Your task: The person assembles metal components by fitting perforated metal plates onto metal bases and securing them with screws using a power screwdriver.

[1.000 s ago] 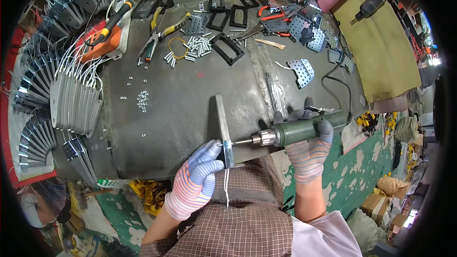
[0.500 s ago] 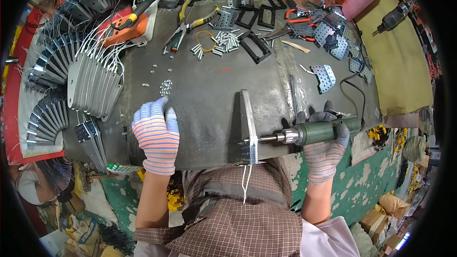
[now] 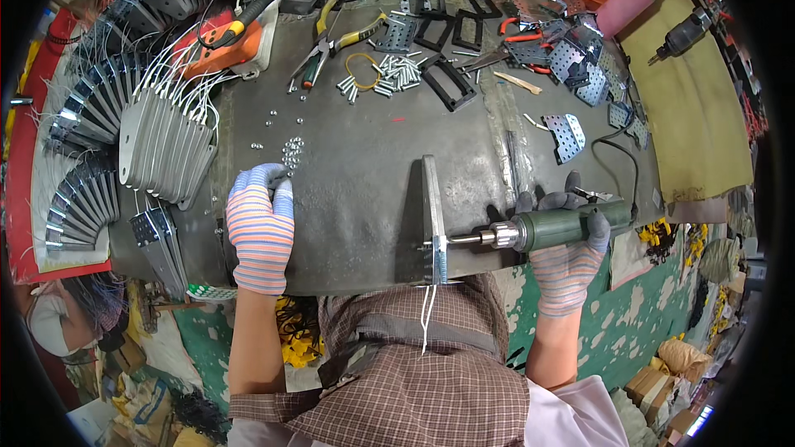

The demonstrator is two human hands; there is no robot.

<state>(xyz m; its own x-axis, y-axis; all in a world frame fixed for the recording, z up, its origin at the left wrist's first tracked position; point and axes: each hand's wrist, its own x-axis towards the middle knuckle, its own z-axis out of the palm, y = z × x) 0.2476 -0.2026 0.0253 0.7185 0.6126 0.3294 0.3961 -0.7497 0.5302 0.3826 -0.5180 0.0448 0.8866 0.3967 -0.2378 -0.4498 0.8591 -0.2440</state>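
Note:
My right hand (image 3: 567, 269), in a striped glove with grey fingertips, is wrapped round a green electric screwdriver (image 3: 555, 229) lying sideways. Its bit points left and meets the lower end of a flat grey metal piece (image 3: 432, 199) standing on edge at the table's front. Two white wires (image 3: 427, 319) hang from that piece over my apron. At the left, my gloved left hand (image 3: 261, 232) has its fingers curled in, thumb and forefinger close together. They are beside a small cluster of shiny nuts (image 3: 291, 153); whatever may be between the fingertips is hidden.
Grey parts with white wires (image 3: 166, 149) stand stacked at the left. Farther back lie pliers (image 3: 319, 54), short metal pins (image 3: 399, 74), black frames (image 3: 449, 84) and perforated plates (image 3: 566, 137). A screwdriver cord (image 3: 633, 165) curves at the right. Another person sits at far left.
My left hand has shifted slightly left, its fingers drawing in from the nuts. The right hand and screwdriver stay almost where they were against the grey piece.

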